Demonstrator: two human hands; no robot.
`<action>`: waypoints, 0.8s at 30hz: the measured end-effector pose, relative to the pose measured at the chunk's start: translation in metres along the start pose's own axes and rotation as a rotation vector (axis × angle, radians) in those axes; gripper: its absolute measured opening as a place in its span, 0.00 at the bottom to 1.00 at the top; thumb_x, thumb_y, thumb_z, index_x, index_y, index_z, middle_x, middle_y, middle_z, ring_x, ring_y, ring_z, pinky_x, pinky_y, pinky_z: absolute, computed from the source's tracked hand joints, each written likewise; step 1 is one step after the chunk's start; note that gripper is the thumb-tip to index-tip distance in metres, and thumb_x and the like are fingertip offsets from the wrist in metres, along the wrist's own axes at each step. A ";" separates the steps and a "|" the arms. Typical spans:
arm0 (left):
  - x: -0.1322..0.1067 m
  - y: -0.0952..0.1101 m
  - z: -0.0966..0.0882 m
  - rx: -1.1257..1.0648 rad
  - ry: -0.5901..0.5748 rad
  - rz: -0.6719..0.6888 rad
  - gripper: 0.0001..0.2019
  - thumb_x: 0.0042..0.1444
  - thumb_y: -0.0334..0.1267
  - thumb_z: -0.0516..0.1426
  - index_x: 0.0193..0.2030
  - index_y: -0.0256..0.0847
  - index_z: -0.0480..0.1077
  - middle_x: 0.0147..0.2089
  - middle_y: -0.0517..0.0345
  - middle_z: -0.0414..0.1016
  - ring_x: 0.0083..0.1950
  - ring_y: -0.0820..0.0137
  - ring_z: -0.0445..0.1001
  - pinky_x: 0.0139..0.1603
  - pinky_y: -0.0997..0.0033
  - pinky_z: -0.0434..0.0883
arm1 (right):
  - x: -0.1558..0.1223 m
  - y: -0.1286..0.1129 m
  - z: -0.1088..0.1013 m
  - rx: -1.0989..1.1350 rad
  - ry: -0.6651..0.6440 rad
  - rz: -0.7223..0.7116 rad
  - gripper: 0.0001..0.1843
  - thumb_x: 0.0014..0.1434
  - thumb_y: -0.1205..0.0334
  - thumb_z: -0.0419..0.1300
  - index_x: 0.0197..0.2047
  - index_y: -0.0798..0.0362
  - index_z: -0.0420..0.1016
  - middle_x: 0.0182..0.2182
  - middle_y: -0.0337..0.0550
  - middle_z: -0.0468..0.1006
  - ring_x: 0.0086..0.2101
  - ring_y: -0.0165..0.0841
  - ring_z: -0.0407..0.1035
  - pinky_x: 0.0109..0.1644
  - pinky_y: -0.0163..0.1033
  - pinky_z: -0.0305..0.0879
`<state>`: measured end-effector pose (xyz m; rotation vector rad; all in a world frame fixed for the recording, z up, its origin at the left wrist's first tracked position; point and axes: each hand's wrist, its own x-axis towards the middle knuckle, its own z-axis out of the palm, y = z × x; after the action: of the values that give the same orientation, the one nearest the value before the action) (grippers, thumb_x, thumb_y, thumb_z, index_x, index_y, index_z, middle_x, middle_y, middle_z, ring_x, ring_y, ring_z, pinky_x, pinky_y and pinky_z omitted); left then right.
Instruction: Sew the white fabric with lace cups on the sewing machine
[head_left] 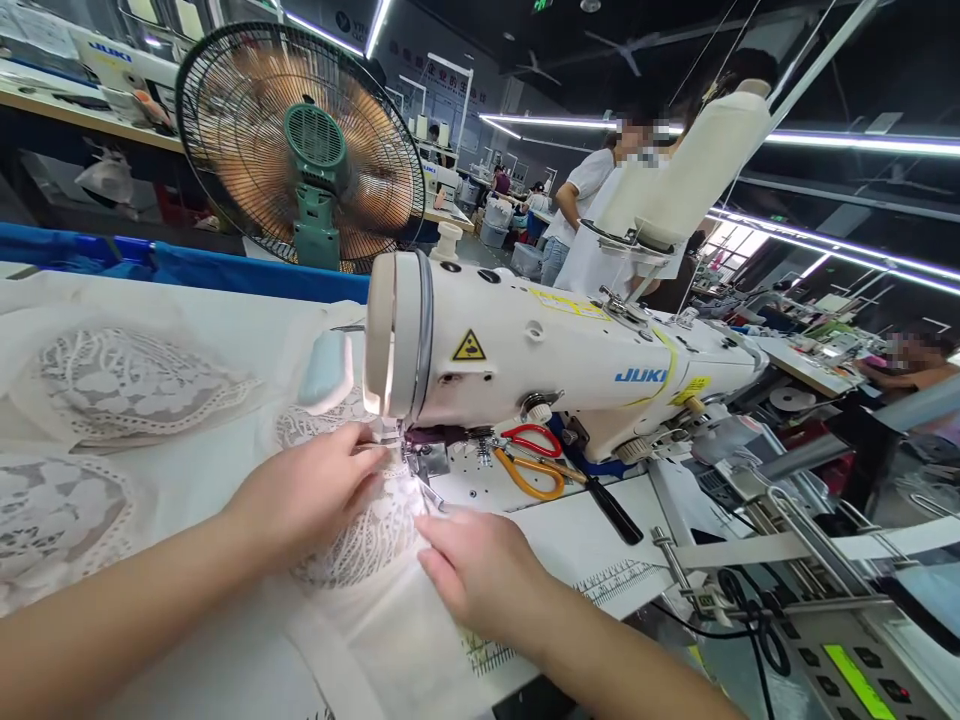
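Note:
White lace fabric (367,545) lies under the needle area of a white sewing machine (480,340). My left hand (307,490) is on the lace just left of the presser foot (427,458), its fingers bent and closed on the cloth near the needle. On the near right side, my right hand (480,560) pinches the fabric's edge between thumb and forefinger. Plain white cloth hangs from the lace towards me. To the left, more lace pieces (127,385) are spread on the white table (172,290).
Red-handled scissors (536,438), yellow-handled scissors (536,480) and a black-handled tool (611,508) lie beside the machine bed. A large fan (315,140) stands behind the table. A control box (847,660) and metal tape guides are at right. People stand in the background.

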<state>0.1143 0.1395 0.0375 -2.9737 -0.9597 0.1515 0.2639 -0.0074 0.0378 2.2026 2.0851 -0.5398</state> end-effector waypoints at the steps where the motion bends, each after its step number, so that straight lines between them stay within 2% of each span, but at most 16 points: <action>1: -0.007 -0.001 0.003 -0.005 0.046 0.035 0.23 0.68 0.42 0.43 0.56 0.40 0.75 0.63 0.39 0.71 0.52 0.53 0.78 0.44 0.56 0.76 | -0.004 0.001 0.002 -0.034 -0.005 -0.028 0.14 0.68 0.58 0.49 0.48 0.52 0.73 0.37 0.45 0.79 0.36 0.38 0.72 0.29 0.40 0.48; 3: -0.023 -0.002 0.009 -0.009 0.116 0.096 0.25 0.64 0.51 0.51 0.61 0.40 0.73 0.70 0.39 0.65 0.64 0.47 0.71 0.56 0.45 0.73 | -0.010 0.004 0.006 -0.078 -0.023 -0.072 0.13 0.65 0.62 0.50 0.49 0.50 0.73 0.37 0.44 0.78 0.34 0.38 0.71 0.28 0.40 0.47; 4: -0.031 -0.002 0.010 -0.007 0.116 0.105 0.29 0.60 0.54 0.56 0.63 0.40 0.72 0.72 0.39 0.62 0.68 0.44 0.65 0.61 0.39 0.69 | -0.012 0.006 0.008 -0.089 -0.031 -0.088 0.15 0.64 0.63 0.51 0.51 0.50 0.73 0.37 0.44 0.78 0.34 0.38 0.71 0.28 0.40 0.47; 6: -0.041 0.001 0.011 -0.005 0.039 0.066 0.39 0.52 0.55 0.63 0.67 0.38 0.67 0.75 0.39 0.55 0.74 0.40 0.55 0.65 0.28 0.63 | -0.013 0.008 0.010 -0.094 -0.043 -0.100 0.19 0.62 0.64 0.52 0.55 0.48 0.71 0.38 0.45 0.79 0.35 0.39 0.72 0.27 0.40 0.47; 8: -0.045 0.005 0.009 -0.017 -0.054 0.005 0.43 0.50 0.53 0.65 0.70 0.37 0.62 0.76 0.40 0.50 0.76 0.39 0.50 0.65 0.24 0.60 | -0.012 0.009 0.010 -0.087 -0.054 -0.105 0.22 0.62 0.64 0.52 0.59 0.47 0.70 0.39 0.45 0.79 0.36 0.41 0.73 0.28 0.40 0.48; 11: -0.040 0.006 0.002 -0.046 -0.135 -0.042 0.42 0.51 0.51 0.63 0.71 0.39 0.60 0.76 0.42 0.47 0.77 0.39 0.47 0.65 0.23 0.59 | -0.008 0.009 0.005 -0.079 -0.085 -0.109 0.27 0.64 0.63 0.51 0.65 0.46 0.66 0.42 0.46 0.81 0.40 0.42 0.74 0.28 0.41 0.49; 15: -0.029 -0.001 -0.003 -0.059 -0.168 -0.089 0.41 0.52 0.51 0.61 0.72 0.41 0.59 0.78 0.43 0.44 0.77 0.39 0.45 0.65 0.23 0.60 | -0.002 0.007 -0.006 -0.067 -0.140 -0.093 0.30 0.66 0.63 0.50 0.70 0.45 0.60 0.44 0.46 0.82 0.44 0.42 0.76 0.28 0.41 0.50; 20: -0.016 -0.018 0.005 -0.064 -0.135 -0.060 0.39 0.53 0.48 0.59 0.71 0.39 0.61 0.78 0.38 0.45 0.76 0.39 0.48 0.62 0.31 0.66 | 0.008 0.005 -0.016 -0.071 -0.150 -0.066 0.29 0.68 0.61 0.50 0.71 0.46 0.59 0.41 0.49 0.83 0.41 0.45 0.77 0.28 0.42 0.55; 24: -0.006 -0.031 0.018 -0.097 -0.057 -0.006 0.39 0.52 0.48 0.60 0.70 0.35 0.63 0.77 0.33 0.48 0.75 0.36 0.50 0.65 0.36 0.64 | 0.016 0.003 -0.021 -0.063 -0.154 -0.039 0.30 0.68 0.62 0.51 0.71 0.47 0.60 0.40 0.50 0.84 0.39 0.47 0.78 0.30 0.42 0.62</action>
<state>0.0897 0.1606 0.0213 -3.0697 -1.0106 0.1965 0.2720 0.0132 0.0527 2.0218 2.0409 -0.6159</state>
